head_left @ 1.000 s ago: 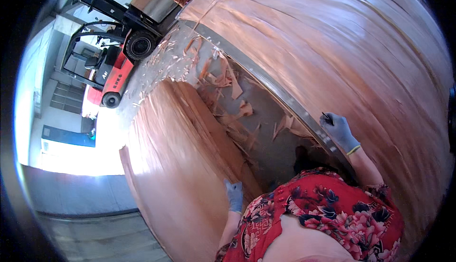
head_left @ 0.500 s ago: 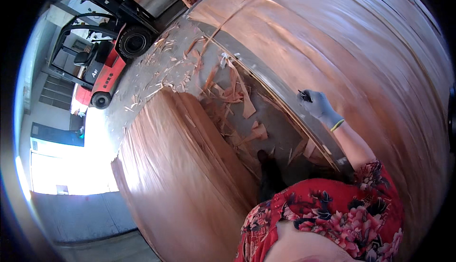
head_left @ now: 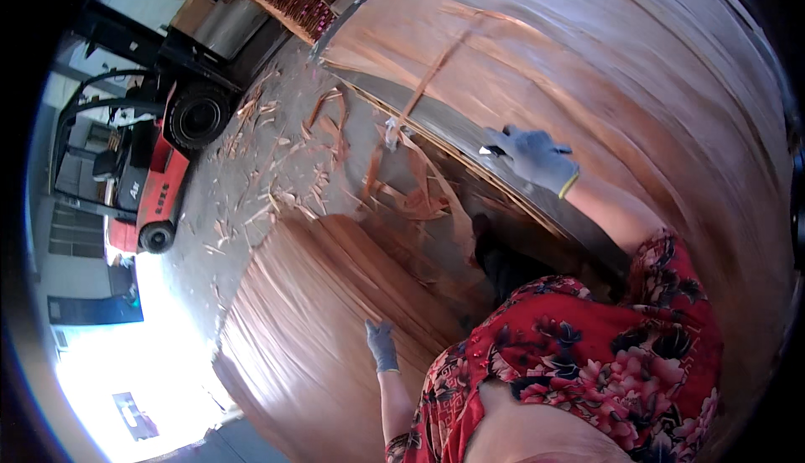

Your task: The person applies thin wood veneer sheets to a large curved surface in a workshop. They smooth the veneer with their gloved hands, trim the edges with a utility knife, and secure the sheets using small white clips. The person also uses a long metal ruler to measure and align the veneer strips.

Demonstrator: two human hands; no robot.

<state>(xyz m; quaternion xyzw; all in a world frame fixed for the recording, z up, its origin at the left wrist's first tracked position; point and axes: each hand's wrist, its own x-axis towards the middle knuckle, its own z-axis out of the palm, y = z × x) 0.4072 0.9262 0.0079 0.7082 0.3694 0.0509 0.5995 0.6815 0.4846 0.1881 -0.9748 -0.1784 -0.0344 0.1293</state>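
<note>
Resting at the edge: the right hand [head_left: 535,158], in a grey glove with a yellow cuff, lies on the near edge of the tall veneer stack [head_left: 637,102], fingers curled loosely; whether it pinches a sheet I cannot tell.
Change, right hand: half a second ago it sat further right along that edge; it now shows closer to the middle of the view.
Left hand: the left hand [head_left: 382,344], in a grey glove, hangs over the lower veneer stack [head_left: 310,337] with fingers held together and pointing up; touching or just above, I cannot tell.
Change, left hand: it was out of view half a second ago and is back in the picture.
Veneer position: the tall stack fills the upper right, the lower stack the bottom centre, well apart with a gap between them.
Gap: a dark shoe [head_left: 496,253] stands on the concrete floor [head_left: 277,169] among veneer scraps [head_left: 402,186].
Clothing: a red flowered garment [head_left: 587,354] covers the lower right.
Background: a red forklift [head_left: 142,161] stands at the left, larger in view than before.
</note>
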